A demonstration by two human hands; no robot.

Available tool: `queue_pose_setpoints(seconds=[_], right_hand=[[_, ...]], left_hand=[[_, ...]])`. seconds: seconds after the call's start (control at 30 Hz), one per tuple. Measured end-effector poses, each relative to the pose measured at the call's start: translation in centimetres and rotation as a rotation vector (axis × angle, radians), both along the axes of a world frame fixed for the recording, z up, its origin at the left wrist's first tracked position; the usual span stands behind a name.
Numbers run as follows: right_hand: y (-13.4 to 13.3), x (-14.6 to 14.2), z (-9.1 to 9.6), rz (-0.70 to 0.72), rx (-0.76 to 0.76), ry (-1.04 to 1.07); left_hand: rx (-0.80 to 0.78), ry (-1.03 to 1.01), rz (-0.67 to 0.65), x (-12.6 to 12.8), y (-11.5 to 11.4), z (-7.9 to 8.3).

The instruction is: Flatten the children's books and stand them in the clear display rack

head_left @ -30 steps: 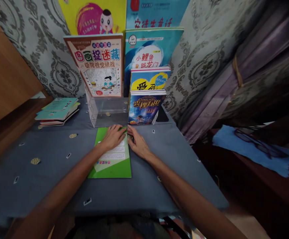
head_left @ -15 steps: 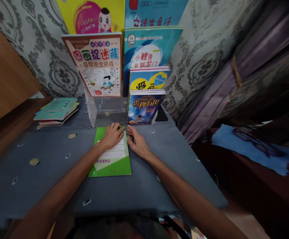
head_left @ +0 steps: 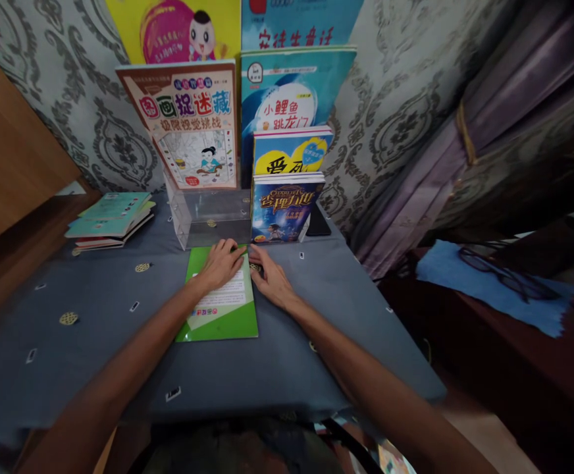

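A green book (head_left: 232,329) with a white text panel lies on the cloth, its printed title upside down to me. On its upper part rests my left hand (head_left: 221,264), fingers slightly bent over the cover and gripping nothing visible. My right hand (head_left: 271,280) is beside the book's upper right edge, thumb apart from the fingers, its fingertips near the top right corner. Whether those fingertips touch the book I cannot tell. Just beyond both hands stands a clear acrylic stepped rack (head_left: 208,234), bearing a brown-bordered picture book (head_left: 198,135) and a dark blue book (head_left: 282,214).
More books, such as a teal one (head_left: 291,79), stand on the rack's back steps. A stack of thin books (head_left: 112,216) lies at the left. Behind the rack, a black flat object (head_left: 319,222) shows. Glasses (head_left: 509,273) rest on a blue cloth (head_left: 445,266) at right.
The view has shifted slightly, so everything sits a little higher and further left. Both hands keep about the same place at the green book.
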State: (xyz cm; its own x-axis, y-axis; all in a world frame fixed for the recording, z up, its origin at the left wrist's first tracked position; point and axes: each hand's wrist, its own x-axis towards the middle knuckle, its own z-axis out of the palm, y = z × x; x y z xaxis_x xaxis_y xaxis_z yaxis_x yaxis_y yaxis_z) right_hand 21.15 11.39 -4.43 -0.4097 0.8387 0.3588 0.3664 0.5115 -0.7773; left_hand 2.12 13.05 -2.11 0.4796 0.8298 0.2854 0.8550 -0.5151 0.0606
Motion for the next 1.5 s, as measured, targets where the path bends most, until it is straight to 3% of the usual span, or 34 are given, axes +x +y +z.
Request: queue_pose_setpoints(seconds=[0.27, 0.57, 0.83, 1.23, 1.5], right_hand=[[0.1, 0.0, 0.0, -0.002, 0.031, -0.026], [-0.1, 0.2, 0.2, -0.008, -0.007, -0.051], [0.1, -0.1, -0.2, -0.015, 0.011, -0.118], [0.0, -0.3, 0.3, -0.012, 0.028, -0.167], [0.2, -0.4, -0.3, -0.017, 0.095, -0.225]], left_hand=[[-0.059, -0.033, -0.092, -1.0, -0.1, 0.4], [-0.09, -0.057, -0.124, -1.4, -2.5, 0.5], [-0.134, -0.054, -0.192, -1.0, -5.7, 1.1], [-0.215, -0.13, -0.385, -1.4, -13.2, 1.9], [-0.151, -0.139, -0.463, -1.6, -14.2, 1.5]])
